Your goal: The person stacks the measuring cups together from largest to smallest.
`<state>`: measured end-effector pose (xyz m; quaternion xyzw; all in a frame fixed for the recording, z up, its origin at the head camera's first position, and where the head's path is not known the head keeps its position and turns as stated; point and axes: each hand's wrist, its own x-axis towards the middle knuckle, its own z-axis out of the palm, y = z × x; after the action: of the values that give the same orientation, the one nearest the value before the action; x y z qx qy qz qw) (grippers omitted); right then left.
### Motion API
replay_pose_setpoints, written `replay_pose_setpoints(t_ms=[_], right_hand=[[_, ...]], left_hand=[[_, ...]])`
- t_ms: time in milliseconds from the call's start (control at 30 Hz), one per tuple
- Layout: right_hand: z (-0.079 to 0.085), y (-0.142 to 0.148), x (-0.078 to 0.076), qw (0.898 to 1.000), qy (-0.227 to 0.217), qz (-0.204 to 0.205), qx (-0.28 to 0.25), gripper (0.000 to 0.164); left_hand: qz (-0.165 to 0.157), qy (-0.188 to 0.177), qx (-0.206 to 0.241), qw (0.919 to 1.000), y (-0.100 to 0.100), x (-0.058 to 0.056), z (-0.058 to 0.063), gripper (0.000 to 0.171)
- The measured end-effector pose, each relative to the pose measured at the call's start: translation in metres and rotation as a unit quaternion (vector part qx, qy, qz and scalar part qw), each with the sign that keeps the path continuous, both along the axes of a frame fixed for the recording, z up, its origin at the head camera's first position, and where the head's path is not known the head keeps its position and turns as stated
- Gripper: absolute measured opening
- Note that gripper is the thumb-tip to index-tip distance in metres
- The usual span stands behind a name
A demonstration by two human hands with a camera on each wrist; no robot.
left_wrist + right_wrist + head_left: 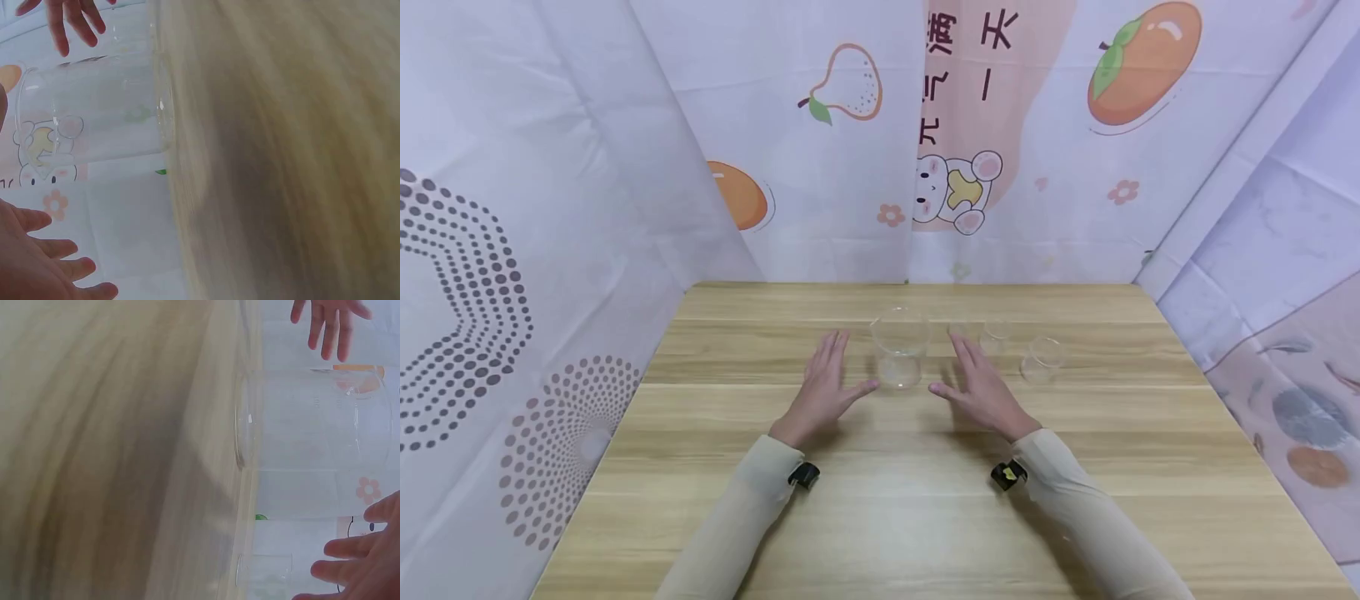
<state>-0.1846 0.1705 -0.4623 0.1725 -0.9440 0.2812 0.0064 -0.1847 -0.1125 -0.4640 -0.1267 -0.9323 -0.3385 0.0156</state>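
Note:
A large clear glass beaker (901,346) stands upright on the wooden table, with a pouring lip at its rim in the left wrist view. My left hand (823,387) is at its left side, fingers spread and straight, thumb tip close to the glass. On the other side my right hand (985,396) mirrors it, palm turned toward the beaker. Gaps show between both hands and the glass in the wrist views, where the beaker (100,115) appears sideways. Neither hand holds anything.
Two small clear glass beakers stand right of my right hand, one (995,336) farther back and another (1042,358) nearer. A faint clear glass outline shows behind the right fingertips. Printed curtains (850,167) hang along the table's back and sides.

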Motion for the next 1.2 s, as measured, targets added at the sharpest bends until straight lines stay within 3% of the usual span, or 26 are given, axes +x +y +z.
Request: replay_pose_setpoints(t_ms=[233, 533, 700, 1200], right_hand=[[0.0, -0.004, -0.006, 0.998, -0.012, 0.011, -0.053, 0.095], [0.0, -0.013, -0.016, 0.994, -0.055, 0.024, -0.09, 0.093], [-0.001, -0.017, -0.021, 0.991, -0.075, 0.023, -0.11, 0.092], [-0.008, -0.027, -0.043, 0.978, -0.082, 0.06, -0.182, 0.1]], left_hand=[[-0.001, -0.025, 0.059, 0.998, -0.003, -0.008, -0.001, 0.099], [-0.01, -0.029, 0.096, 0.9949, -0.002, -0.018, -0.006, 0.101], [-0.026, -0.049, 0.114, 0.992, 0.0, -0.021, -0.006, 0.104], [-0.055, -0.087, 0.168, 0.9804, 0.015, -0.034, -0.006, 0.108]])
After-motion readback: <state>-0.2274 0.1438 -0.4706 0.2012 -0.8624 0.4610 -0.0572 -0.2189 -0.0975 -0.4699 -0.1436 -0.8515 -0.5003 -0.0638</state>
